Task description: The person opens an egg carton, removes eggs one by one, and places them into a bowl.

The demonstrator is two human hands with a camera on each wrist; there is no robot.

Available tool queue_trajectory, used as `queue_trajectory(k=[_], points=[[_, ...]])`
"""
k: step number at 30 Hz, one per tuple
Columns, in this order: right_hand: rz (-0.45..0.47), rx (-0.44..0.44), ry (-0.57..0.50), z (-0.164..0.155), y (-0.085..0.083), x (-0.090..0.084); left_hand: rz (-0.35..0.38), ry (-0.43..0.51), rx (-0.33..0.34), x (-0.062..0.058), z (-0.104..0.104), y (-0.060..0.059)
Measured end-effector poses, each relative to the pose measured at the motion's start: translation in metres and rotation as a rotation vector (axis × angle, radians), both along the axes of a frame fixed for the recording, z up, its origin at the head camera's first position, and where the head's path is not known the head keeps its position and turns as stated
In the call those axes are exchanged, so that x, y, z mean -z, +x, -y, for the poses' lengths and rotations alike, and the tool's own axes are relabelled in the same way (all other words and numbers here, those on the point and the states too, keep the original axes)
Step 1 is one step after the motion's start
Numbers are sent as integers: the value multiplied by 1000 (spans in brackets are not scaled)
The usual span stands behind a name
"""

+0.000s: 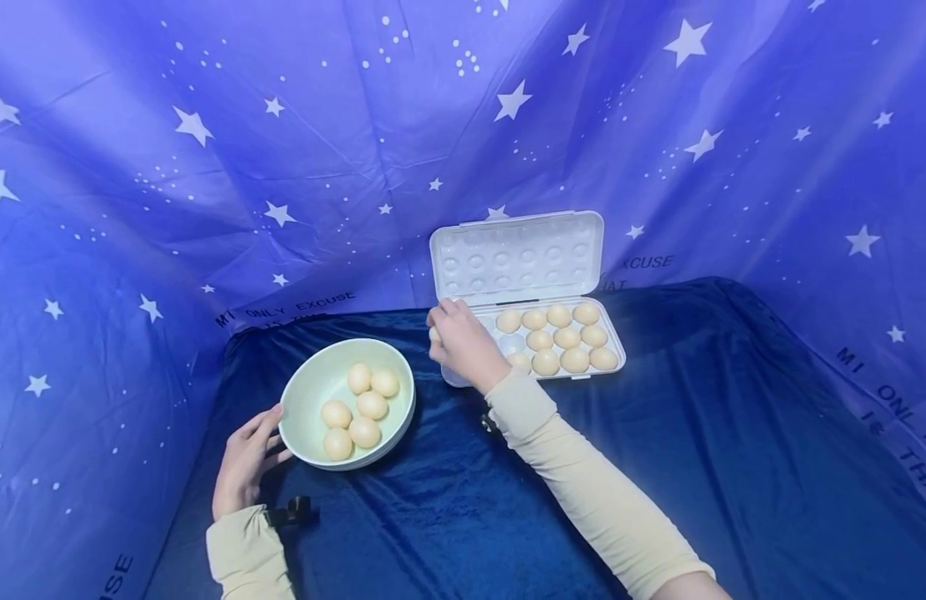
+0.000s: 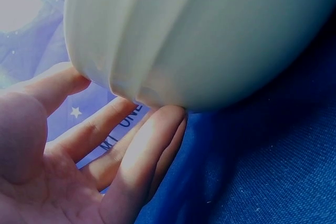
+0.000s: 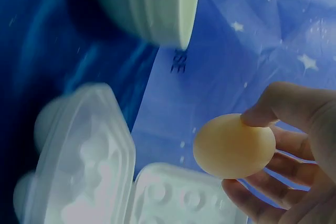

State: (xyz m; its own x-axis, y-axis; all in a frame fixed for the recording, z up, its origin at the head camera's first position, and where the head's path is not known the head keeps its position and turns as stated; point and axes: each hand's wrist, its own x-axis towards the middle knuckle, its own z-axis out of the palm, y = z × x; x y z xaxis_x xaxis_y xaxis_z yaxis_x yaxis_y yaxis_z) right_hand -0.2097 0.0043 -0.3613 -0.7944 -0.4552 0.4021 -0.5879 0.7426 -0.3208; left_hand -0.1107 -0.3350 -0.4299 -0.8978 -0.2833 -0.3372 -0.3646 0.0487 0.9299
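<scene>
- Star-printed blue fabric hangs behind and to both sides, and a dark blue velvet cloth covers the table; black lettering on the fabric shows in all three views.
- White egg tray stands at the back of the cloth with its lid upright. The head view shows eggs in its right-hand cups. The right wrist view shows only bare cups at its left end, blurred.
- Pale green bowl sits left of the tray and holds five eggs. The left wrist view shows only its outer wall.
- Left hand rests against the bowl's near-left side. The wrist view shows its fingers straight and relaxed, tips touching the wall low down.
- Right hand hovers over the tray's left end.
- One egg is pinched between that hand's thumb and fingertips. It is plain in the right wrist view and barely a sliver in the head view.
</scene>
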Motion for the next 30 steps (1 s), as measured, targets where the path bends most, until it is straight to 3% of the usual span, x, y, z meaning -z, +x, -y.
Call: queue_trajectory(k=[9, 19, 30], points=[[-56, -80, 2, 36, 10, 4, -10, 19, -16, 1, 2, 2], [5, -151, 120, 60, 23, 17, -15, 28, -24, 2, 6, 5], [23, -182, 253, 68, 26, 31, -20, 17, -4, 2, 1, 0]])
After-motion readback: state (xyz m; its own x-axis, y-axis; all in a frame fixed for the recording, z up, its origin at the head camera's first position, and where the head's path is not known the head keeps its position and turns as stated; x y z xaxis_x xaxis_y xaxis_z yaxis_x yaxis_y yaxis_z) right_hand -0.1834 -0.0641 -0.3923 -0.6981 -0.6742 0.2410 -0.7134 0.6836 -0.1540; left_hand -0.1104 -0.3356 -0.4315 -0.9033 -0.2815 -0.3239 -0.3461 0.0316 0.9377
